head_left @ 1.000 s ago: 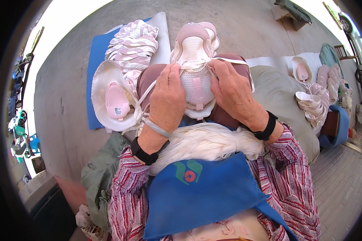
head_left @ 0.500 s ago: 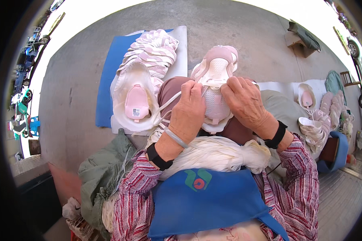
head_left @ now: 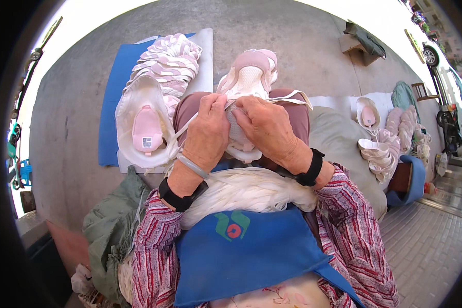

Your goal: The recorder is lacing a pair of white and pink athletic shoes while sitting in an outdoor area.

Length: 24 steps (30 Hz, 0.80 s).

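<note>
A pink and white shoe lies across my knees with its toe pointing away from me. Over its throat, my left hand pinches a white shoelace, which trails down past the wrist. Close beside it, my right hand is closed at the lacing edge, fingertips pressed together; another length of lace loops out to its right. The fingers hide the eyelets and the exact grip. In my lap, against the blue apron, rests a thick bundle of white laces.
At left, an open shoe upper and a stack of pink-white uppers lie on a blue and white sheet. More uppers sit at right near a blue stool-like object. Green-grey cloth sacks flank me; a cardboard box stands farther off.
My right hand has moved in close to my left, over the shoe's throat. A lace loop now shows to the right of it. The whole view has shifted slightly.
</note>
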{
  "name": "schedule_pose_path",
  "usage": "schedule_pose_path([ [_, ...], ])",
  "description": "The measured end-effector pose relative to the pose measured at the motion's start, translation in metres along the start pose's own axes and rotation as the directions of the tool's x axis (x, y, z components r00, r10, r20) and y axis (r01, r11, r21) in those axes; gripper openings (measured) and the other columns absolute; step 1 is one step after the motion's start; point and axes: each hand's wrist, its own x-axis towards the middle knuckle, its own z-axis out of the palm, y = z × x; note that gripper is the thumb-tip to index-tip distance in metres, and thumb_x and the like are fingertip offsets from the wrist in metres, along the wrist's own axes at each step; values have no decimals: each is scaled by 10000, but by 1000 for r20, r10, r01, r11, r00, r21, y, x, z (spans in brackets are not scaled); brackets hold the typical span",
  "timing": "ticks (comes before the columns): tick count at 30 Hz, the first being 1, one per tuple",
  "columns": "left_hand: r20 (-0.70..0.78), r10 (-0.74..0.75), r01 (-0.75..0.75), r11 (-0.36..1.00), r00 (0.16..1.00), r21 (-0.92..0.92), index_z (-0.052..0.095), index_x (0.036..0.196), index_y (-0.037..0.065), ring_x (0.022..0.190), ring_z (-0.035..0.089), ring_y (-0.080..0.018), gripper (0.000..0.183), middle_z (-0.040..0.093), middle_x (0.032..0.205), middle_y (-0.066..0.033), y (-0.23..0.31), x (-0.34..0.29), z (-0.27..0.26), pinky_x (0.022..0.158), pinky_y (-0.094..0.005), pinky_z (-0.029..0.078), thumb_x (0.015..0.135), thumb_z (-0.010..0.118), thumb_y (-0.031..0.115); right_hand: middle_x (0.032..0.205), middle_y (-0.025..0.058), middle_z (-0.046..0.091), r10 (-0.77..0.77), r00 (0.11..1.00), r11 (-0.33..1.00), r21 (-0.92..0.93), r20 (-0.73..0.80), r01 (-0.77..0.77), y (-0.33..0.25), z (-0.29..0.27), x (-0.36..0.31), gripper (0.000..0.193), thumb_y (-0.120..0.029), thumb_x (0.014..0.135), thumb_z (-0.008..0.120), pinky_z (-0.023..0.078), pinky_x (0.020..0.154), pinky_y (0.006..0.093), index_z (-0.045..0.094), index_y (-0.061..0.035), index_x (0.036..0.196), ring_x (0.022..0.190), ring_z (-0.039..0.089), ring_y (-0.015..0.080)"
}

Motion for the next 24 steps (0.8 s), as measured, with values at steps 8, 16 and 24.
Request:
schedule_pose_path([
  [8, 31, -18, 20, 997, 999, -70, 528, 1147, -25, 977, 572, -395, 275, 557, 1103, -202, 3, 22, -16, 805, -430, 492, 873, 507, -17, 700, 60, 600, -247, 963, 950, -222, -109, 218, -8, -9, 18, 138, -203, 857, 620, 496, 489, 325, 596, -70, 885, 613, 645, 220],
  [16, 41, -23, 24, 999, 999, -28, 520, 1151, -10, 957, 587, -414, 295, 546, 1093, -213, 3, -2, -3, 766, -445, 525, 857, 535, 3, 729, 63, 652, -162, 987, 949, -279, -23, 149, -6, 4, -5, 74, -168, 838, 574, 509, 483, 342, 594, -98, 852, 601, 666, 220],
  [24, 99, 22, -21, 1000, 995, -13, 524, 1121, -4, 949, 585, -420, 266, 548, 1075, -212, 3, 6, -10, 765, -452, 526, 860, 537, 46, 759, 68, 663, -133, 988, 943, -318, -78, 102, -7, 10, -7, 77, -163, 833, 590, 523, 495, 339, 612, -105, 879, 616, 675, 230],
])
